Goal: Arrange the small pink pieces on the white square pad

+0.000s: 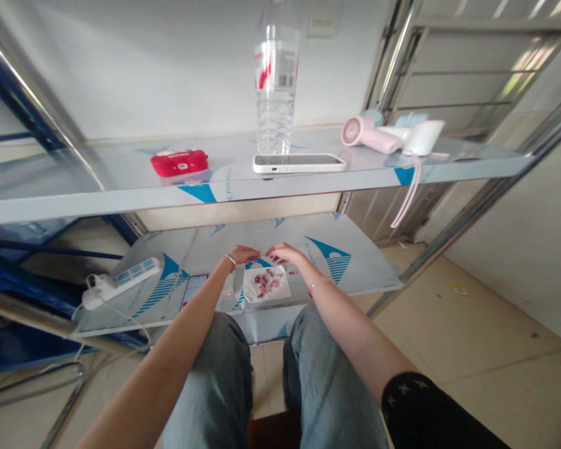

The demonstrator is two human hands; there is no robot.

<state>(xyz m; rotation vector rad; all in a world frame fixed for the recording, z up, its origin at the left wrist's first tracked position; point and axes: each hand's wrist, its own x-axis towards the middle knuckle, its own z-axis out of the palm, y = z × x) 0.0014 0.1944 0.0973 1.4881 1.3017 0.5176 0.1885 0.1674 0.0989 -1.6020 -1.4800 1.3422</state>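
My left hand (244, 254) and my right hand (283, 252) face each other above the lower shelf, with their fingertips nearly meeting. The fingers of both look pinched together. Whatever they hold is too small to make out. Just below them on the shelf lies a small white box or wrapping (278, 290) with a cluster of pink and dark red beads (265, 284) on it. A clear flat packet or case (227, 293) lies to its left, partly behind my left forearm.
A white power strip (121, 284) with a cable is at left, near a flat dark-edged device (194, 288). The upper shelf (234, 187) holds a red case (180, 163), a water bottle (275, 93), a phone (299, 163) and a pink handheld fan (369, 134).
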